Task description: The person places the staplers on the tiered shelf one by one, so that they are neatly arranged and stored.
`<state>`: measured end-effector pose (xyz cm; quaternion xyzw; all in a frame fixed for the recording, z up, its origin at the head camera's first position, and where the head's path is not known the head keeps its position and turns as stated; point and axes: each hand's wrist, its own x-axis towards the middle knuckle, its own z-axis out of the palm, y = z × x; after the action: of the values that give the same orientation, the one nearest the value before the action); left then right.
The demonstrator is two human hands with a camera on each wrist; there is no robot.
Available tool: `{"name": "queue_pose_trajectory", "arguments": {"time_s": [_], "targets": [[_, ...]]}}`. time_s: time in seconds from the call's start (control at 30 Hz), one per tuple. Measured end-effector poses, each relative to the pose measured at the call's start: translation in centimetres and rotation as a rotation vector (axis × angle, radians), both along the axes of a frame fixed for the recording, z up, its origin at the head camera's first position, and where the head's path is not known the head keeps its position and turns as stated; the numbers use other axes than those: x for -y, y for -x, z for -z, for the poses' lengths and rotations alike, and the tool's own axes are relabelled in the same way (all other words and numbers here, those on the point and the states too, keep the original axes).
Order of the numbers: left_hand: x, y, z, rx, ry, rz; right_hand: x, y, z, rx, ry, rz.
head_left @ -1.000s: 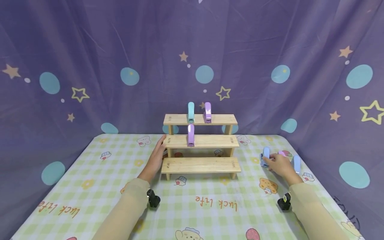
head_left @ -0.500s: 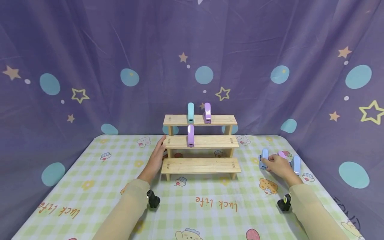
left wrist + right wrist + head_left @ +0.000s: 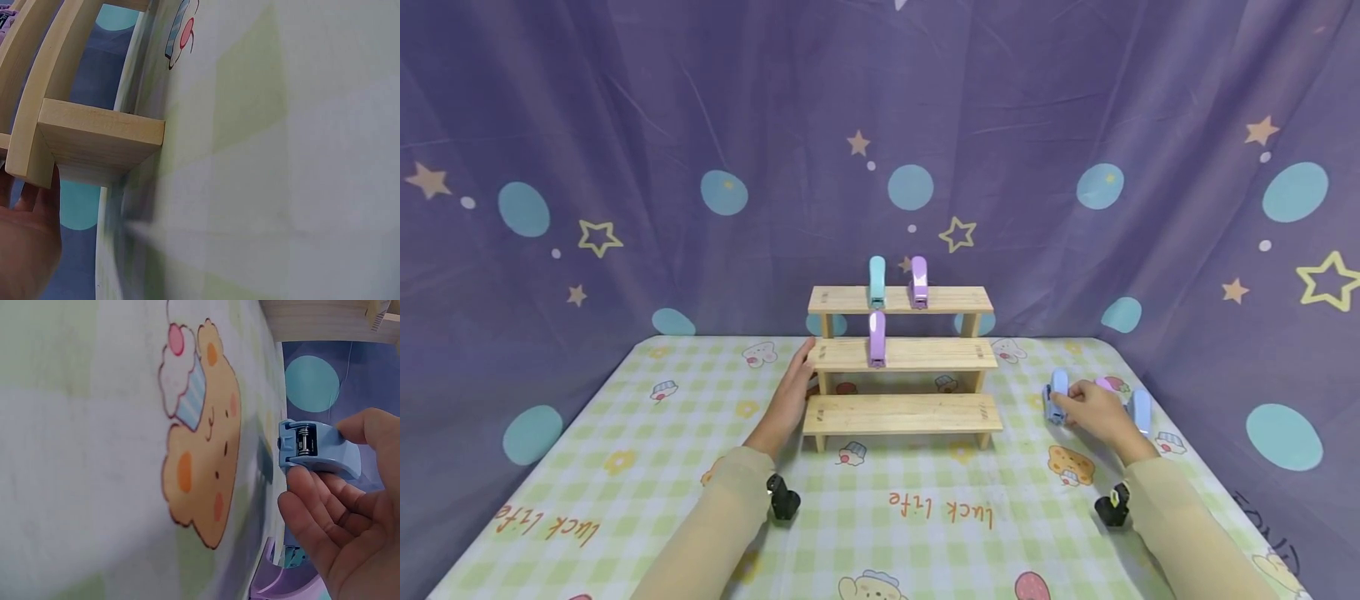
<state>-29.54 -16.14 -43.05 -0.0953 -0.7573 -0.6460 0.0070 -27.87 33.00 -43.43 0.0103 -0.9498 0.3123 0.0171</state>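
My right hand [image 3: 1097, 410] pinches a light blue stapler [image 3: 1057, 397] between thumb and fingers, at the right of the table. The right wrist view shows this blue stapler [image 3: 319, 447] close to the cloth, its metal spring facing the camera. Behind the hand are another blue stapler [image 3: 1140, 411] and a partly hidden pink-purple item [image 3: 1104, 383]. My left hand [image 3: 786, 400] rests against the left end of a three-step wooden shelf [image 3: 902, 412], fingers extended. The top step holds a teal stapler [image 3: 877, 282] and a purple stapler [image 3: 919, 282]; a second purple stapler [image 3: 877, 338] stands on the middle step.
A green checked cloth [image 3: 925, 550] with cartoon prints covers the table. Behind it hangs a purple curtain [image 3: 775, 100] with stars and dots. Low in the right wrist view, a curved purple item [image 3: 290, 584] lies below the right hand.
My right hand and the blue stapler in it have shifted slightly left. The left hand and the shelf have stayed in place.
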Motion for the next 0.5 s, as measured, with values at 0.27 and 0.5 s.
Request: {"name": "queue_pose_trajectory", "arguments": {"time_s": [0.27, 0.5], "targets": [[0.2, -0.1, 0.1, -0.025, 0.026, 0.006, 0.4, -0.3, -1.3, -0.095, -0.006, 0.011], [0.2, 0.3, 0.5, -0.021, 0.007, -0.007, 0.8, -0.6, -2.6, -0.153, 0.011, 0.016]]}}
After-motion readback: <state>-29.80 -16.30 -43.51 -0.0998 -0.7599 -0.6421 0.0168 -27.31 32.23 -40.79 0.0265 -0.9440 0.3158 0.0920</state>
